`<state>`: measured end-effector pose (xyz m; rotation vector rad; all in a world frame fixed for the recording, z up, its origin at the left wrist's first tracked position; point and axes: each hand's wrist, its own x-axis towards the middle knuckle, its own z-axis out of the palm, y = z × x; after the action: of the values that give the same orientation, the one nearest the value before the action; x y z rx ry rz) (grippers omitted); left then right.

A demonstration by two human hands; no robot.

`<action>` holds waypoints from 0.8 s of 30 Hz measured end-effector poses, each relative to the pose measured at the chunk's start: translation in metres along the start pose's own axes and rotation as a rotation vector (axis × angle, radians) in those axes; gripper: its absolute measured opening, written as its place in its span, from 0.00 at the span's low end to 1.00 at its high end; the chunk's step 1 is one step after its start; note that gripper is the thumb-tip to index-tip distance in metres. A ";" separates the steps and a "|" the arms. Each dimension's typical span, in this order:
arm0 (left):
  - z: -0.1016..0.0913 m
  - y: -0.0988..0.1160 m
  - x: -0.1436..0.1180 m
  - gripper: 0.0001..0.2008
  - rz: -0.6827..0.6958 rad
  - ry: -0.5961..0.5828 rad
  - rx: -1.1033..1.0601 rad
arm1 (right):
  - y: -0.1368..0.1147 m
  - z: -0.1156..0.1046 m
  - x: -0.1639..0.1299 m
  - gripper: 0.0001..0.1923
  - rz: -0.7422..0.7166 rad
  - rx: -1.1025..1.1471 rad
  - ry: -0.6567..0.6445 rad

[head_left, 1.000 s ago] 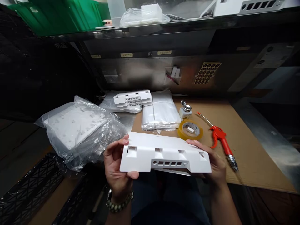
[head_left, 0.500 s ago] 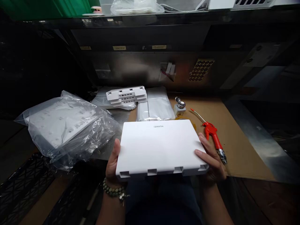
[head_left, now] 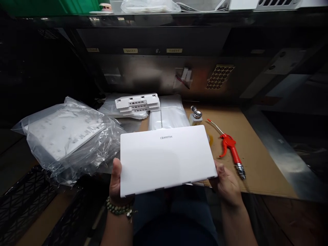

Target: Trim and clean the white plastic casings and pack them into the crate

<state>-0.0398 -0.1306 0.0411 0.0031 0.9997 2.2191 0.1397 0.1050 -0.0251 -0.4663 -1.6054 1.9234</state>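
A flat white plastic cover [head_left: 166, 162] marked HUAWEI is held up in front of me, its lettering upside down and its notched edge toward my body. My left hand [head_left: 116, 182] grips its left side, thumb along the edge and fingers hidden beneath. At the near right corner, my right hand [head_left: 227, 182] is closed on the cover, with the other fingers mostly out of sight under it. Beyond the cover lie a stack of clear plastic bags [head_left: 173, 114] and several white slotted housing pieces [head_left: 138, 103].
To the left, a clear bag [head_left: 66, 133] holds white parts above a black crate [head_left: 28, 205]. On the cardboard [head_left: 256, 153] at right lie a red air gun [head_left: 230, 147] and a pump bottle [head_left: 196, 118]. A sticker sheet [head_left: 220, 77] hangs on the back panel.
The cover has shifted left and tilted, so its top faces me more and its notched edge shows less. My right thumb now lies at the corner, the fingers no longer across the top.
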 end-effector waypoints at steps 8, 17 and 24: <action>-0.038 0.000 0.009 0.34 -0.076 -0.017 0.047 | -0.013 0.002 -0.005 0.30 0.002 -0.069 -0.089; -0.031 0.001 0.033 0.25 0.153 0.147 0.322 | -0.028 0.001 -0.001 0.20 -0.058 -0.288 -0.123; -0.022 0.004 0.031 0.17 0.453 0.042 0.522 | -0.016 -0.009 0.006 0.17 -0.196 -0.462 -0.041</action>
<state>-0.0721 -0.1282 0.0203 0.4587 1.7107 2.2777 0.1439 0.1177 -0.0111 -0.4335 -2.0464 1.4240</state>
